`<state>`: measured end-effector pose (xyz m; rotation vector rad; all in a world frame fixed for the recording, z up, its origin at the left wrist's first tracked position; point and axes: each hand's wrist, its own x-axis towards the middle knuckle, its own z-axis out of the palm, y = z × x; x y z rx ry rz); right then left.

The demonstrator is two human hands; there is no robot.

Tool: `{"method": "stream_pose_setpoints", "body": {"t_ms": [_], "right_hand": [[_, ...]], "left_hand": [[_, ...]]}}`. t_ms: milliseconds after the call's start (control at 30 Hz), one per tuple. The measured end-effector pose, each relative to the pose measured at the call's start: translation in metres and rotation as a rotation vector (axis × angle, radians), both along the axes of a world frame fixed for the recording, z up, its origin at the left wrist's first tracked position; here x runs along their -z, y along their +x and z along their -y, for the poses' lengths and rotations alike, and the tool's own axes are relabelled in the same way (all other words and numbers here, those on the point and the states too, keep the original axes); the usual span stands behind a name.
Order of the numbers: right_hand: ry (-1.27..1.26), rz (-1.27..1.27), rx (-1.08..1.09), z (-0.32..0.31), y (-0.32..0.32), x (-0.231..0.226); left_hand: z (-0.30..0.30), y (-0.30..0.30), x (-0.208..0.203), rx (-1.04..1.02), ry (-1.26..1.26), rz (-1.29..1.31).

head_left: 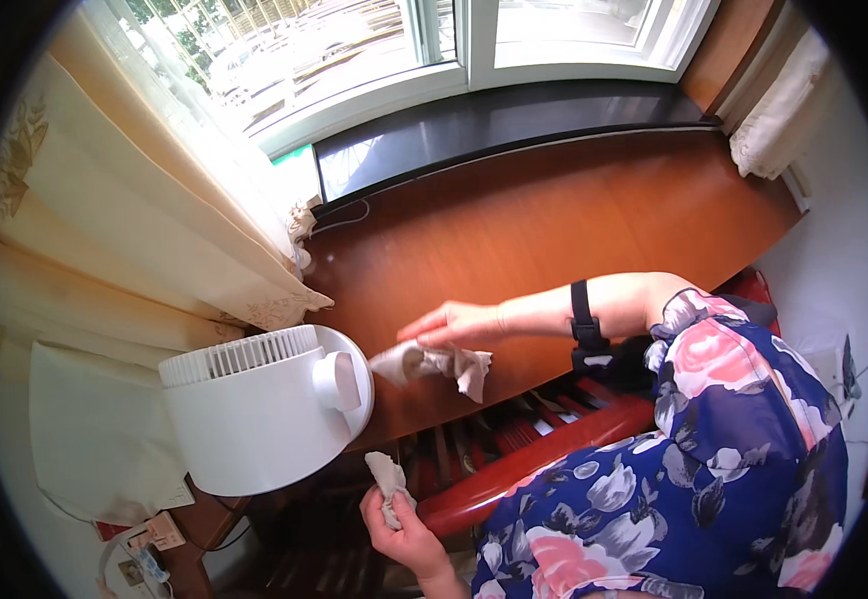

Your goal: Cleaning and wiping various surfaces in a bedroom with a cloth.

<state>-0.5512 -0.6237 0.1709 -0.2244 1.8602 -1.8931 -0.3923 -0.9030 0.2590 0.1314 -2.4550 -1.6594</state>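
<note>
My right hand (459,324) reaches in from the right over the brown wooden desktop (554,220). Its fingers are stretched out, and a crumpled beige cloth (454,367) hangs below it, seemingly held at the thumb side. The cloth is partly blurred and close to a white appliance (254,419), drum-shaped, with a slatted grille and a round side knob. My left hand (404,534), lower down and off the desk's near edge, is closed around a whitish crumpled tissue or cloth (388,477) that sticks up between thumb and fingers.
A red wooden chair (534,464) stands against the desk's near side. Cream curtains (144,200) hang at the left, beside the appliance. A black sill (514,120) runs under the window at the back. Power sockets with cords (159,534) are at lower left.
</note>
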Motion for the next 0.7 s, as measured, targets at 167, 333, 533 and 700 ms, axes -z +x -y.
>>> {"method": "stream_pose_setpoints", "body": {"t_ms": [167,333,533,700], "right_hand": [[0.502,-0.745,0.211,-0.018,-0.016,0.004],[0.705,-0.996,-0.315,0.021,-0.003,0.024],[0.763,-1.015,-0.136,0.043,-0.036,0.034],[0.529,-0.996,-0.527,0.051,0.031,0.034]], "left_hand": [[0.005,-0.002,0.003,0.021,0.016,0.046],[0.005,-0.002,0.007,0.018,0.002,0.035],[0.003,-0.008,0.009,0.03,0.026,0.037],[0.008,-0.008,0.013,0.027,0.046,0.043]]}}
